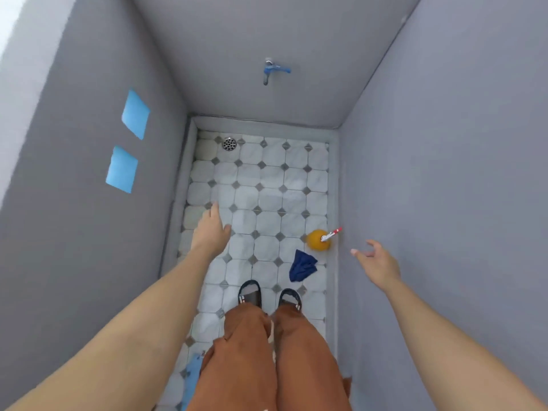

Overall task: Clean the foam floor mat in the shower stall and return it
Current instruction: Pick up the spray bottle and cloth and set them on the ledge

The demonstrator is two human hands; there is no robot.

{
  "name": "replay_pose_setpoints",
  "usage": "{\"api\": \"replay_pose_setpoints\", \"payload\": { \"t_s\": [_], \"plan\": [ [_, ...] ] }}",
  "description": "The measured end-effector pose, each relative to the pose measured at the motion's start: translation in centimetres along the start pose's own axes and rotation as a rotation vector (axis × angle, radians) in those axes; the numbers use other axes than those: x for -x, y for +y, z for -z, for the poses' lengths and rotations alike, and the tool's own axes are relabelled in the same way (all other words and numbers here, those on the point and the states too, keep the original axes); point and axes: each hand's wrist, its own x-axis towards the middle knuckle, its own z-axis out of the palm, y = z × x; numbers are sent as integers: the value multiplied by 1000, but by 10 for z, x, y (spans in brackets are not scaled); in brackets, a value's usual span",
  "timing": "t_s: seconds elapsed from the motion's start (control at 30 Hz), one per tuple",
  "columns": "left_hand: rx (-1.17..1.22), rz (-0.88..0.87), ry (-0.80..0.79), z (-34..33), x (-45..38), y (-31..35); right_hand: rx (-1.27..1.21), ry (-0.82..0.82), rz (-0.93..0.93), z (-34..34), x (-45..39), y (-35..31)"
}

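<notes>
I stand in a narrow grey shower stall with a white tiled floor (267,179). My left hand (211,229) reaches forward over the left side of the floor, fingers apart, holding nothing. My right hand (376,262) hangs near the right wall, fingers spread and empty. A light blue edge (194,369), possibly the foam mat, shows on the floor by my left leg, mostly hidden. A crumpled dark blue cloth (302,266) lies on the tiles in front of my right foot. Beside it stands an orange spray bottle (318,239) with a red and white nozzle.
A blue tap (271,70) sticks out of the far wall. A round drain (229,143) sits in the far left floor corner. Two blue square patches (135,114) mark the left wall. My feet in dark slides (250,293) stand on the near tiles.
</notes>
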Motion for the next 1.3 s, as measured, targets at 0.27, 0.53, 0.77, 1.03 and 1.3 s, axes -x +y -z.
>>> {"api": "replay_pose_setpoints", "payload": {
  "t_s": [0.27, 0.53, 0.77, 1.03, 1.3],
  "plan": [
    [-60, -91, -109, -152, -95, 31, -213, 24, -91, -78, -111, 50],
    [-263, -222, -285, -416, -190, 4, -300, 145, -50, -244, -289, 128],
    [-150, -151, -350, -572, -260, -17, -348, 265, 142, -322, -402, 172],
    [-8, 27, -280, -666, -280, -19, -430, 395, 188, -340, -460, 178],
    [222, 108, -408, -616, -263, -19, -382, 337, 140, -318, -428, 167]
  ]
}}
